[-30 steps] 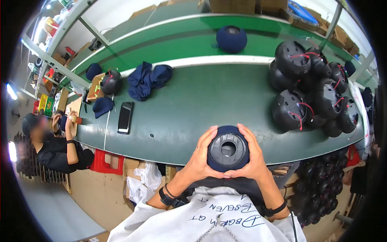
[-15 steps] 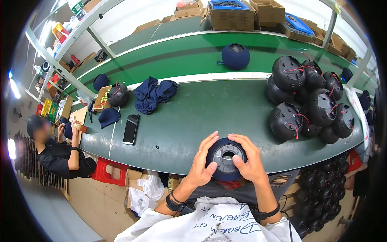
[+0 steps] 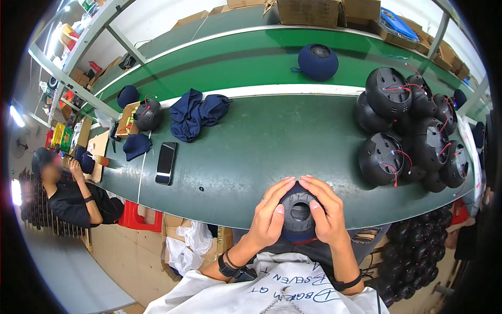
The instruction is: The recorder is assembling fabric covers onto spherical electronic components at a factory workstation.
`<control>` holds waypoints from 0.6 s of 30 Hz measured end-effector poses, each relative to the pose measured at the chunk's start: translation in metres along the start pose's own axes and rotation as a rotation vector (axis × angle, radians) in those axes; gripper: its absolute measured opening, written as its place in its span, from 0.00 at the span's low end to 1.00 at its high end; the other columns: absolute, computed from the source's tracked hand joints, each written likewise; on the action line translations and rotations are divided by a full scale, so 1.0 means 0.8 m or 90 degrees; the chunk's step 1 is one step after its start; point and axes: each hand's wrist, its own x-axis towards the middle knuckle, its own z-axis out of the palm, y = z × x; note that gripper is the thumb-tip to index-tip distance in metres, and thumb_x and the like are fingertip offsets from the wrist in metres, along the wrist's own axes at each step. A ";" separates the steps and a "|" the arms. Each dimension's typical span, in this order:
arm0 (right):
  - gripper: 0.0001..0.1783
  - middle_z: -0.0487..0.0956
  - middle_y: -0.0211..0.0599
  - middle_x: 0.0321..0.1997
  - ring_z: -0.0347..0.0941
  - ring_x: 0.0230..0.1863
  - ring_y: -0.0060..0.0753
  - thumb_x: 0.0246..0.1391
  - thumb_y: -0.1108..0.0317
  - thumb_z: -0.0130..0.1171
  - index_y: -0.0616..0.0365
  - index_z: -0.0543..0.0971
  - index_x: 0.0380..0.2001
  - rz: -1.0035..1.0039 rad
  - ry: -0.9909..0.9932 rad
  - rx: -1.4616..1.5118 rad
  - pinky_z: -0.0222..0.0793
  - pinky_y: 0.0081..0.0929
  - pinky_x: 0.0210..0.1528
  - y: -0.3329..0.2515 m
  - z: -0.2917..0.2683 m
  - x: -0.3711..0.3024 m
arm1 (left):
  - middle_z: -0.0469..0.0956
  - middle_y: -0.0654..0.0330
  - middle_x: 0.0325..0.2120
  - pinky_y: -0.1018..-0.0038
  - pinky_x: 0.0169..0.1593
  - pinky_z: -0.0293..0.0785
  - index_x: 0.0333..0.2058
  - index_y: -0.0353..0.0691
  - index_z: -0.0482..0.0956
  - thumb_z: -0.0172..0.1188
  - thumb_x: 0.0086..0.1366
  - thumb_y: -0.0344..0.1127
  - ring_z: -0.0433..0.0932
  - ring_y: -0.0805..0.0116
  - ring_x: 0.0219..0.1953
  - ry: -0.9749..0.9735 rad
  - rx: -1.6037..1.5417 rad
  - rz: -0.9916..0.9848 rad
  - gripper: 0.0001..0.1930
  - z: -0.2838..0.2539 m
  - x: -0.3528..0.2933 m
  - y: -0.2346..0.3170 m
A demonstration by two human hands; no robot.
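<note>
Between my two hands, at the table's near edge, is a ball-shaped speaker housing [image 3: 299,226] with navy fabric around it. Its black plastic ring and round central opening face up. My left hand [image 3: 269,215] wraps its left side, thumb along the ring's edge. From the right my right hand [image 3: 325,213] cups it, with the thumb on the ring. The fingertips of both hands almost meet at its far side. Most of the fabric is hidden under my palms and fingers.
Bare black housings [image 3: 388,94] with red wires are piled at the right. A phone [image 3: 166,163], navy fabric covers [image 3: 196,116] and a small black ring [image 3: 201,189] lie leftward. One covered ball [image 3: 318,62] sits on the green strip [image 3: 235,69]. A co-worker [image 3: 68,199] sits far left.
My hands have closed in around the housing, fingertips nearer together, and my left thumb has slid up the ring's side. The whole view has shifted slightly. The co-worker's hand has moved.
</note>
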 end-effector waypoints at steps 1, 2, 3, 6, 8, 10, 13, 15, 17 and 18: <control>0.24 0.79 0.55 0.60 0.73 0.64 0.57 0.57 0.70 0.53 0.68 0.80 0.55 0.005 0.002 -0.003 0.64 0.44 0.69 -0.001 0.000 0.000 | 0.72 0.37 0.62 0.57 0.70 0.61 0.61 0.24 0.71 0.43 0.69 0.32 0.69 0.41 0.66 0.003 -0.005 0.007 0.25 -0.001 0.001 0.001; 0.24 0.79 0.55 0.60 0.73 0.64 0.57 0.57 0.73 0.51 0.68 0.80 0.56 0.003 0.006 -0.011 0.63 0.44 0.70 -0.002 0.000 0.000 | 0.72 0.38 0.62 0.56 0.70 0.61 0.61 0.24 0.71 0.42 0.69 0.31 0.69 0.40 0.66 -0.005 0.003 0.008 0.25 -0.001 0.002 0.002; 0.24 0.79 0.55 0.60 0.73 0.64 0.57 0.57 0.73 0.51 0.68 0.80 0.56 0.009 0.004 -0.006 0.63 0.44 0.70 -0.003 0.000 0.001 | 0.71 0.38 0.62 0.56 0.71 0.61 0.62 0.24 0.71 0.42 0.69 0.30 0.69 0.40 0.66 -0.007 0.010 0.017 0.25 -0.001 0.003 0.003; 0.24 0.78 0.56 0.60 0.72 0.65 0.58 0.60 0.71 0.51 0.68 0.78 0.58 0.000 -0.006 -0.015 0.62 0.45 0.70 -0.013 0.000 0.001 | 0.69 0.38 0.64 0.57 0.71 0.60 0.65 0.26 0.68 0.42 0.70 0.29 0.67 0.41 0.67 -0.038 0.008 0.013 0.26 -0.006 0.006 0.010; 0.24 0.77 0.58 0.62 0.70 0.67 0.62 0.66 0.65 0.50 0.67 0.76 0.61 0.075 0.034 -0.117 0.61 0.46 0.71 -0.027 -0.003 -0.002 | 0.67 0.38 0.65 0.57 0.71 0.59 0.66 0.28 0.65 0.43 0.72 0.30 0.66 0.41 0.67 -0.050 0.093 -0.004 0.26 -0.015 0.004 0.021; 0.25 0.77 0.59 0.61 0.70 0.66 0.63 0.69 0.62 0.48 0.67 0.75 0.62 0.180 0.075 -0.171 0.61 0.46 0.70 -0.048 -0.013 -0.010 | 0.66 0.38 0.66 0.57 0.71 0.58 0.68 0.29 0.63 0.43 0.74 0.32 0.64 0.42 0.67 -0.059 0.177 -0.024 0.26 -0.027 0.001 0.037; 0.27 0.78 0.62 0.60 0.72 0.64 0.64 0.72 0.57 0.46 0.67 0.74 0.62 0.375 0.025 -0.200 0.63 0.46 0.68 -0.076 -0.040 -0.016 | 0.62 0.38 0.66 0.56 0.71 0.56 0.70 0.30 0.59 0.46 0.79 0.41 0.63 0.41 0.66 -0.072 0.152 -0.227 0.28 -0.043 -0.005 0.062; 0.27 0.80 0.65 0.56 0.77 0.57 0.63 0.72 0.56 0.46 0.69 0.74 0.61 0.368 -0.046 -0.181 0.68 0.44 0.63 -0.086 -0.047 -0.018 | 0.63 0.39 0.66 0.59 0.72 0.55 0.70 0.30 0.59 0.44 0.78 0.37 0.63 0.43 0.67 -0.114 0.161 -0.228 0.27 -0.039 -0.009 0.073; 0.24 0.79 0.63 0.57 0.77 0.58 0.61 0.70 0.59 0.49 0.68 0.76 0.57 0.353 0.001 -0.140 0.68 0.43 0.63 -0.087 -0.047 -0.022 | 0.63 0.40 0.66 0.60 0.71 0.56 0.69 0.31 0.61 0.43 0.77 0.36 0.63 0.49 0.69 -0.128 0.173 -0.191 0.26 -0.037 -0.011 0.076; 0.21 0.79 0.61 0.57 0.77 0.59 0.58 0.69 0.61 0.52 0.68 0.78 0.54 0.295 0.057 -0.087 0.68 0.41 0.63 -0.083 -0.044 -0.024 | 0.63 0.40 0.66 0.60 0.71 0.56 0.69 0.31 0.61 0.43 0.77 0.36 0.63 0.49 0.69 -0.116 0.170 -0.200 0.26 -0.035 -0.012 0.074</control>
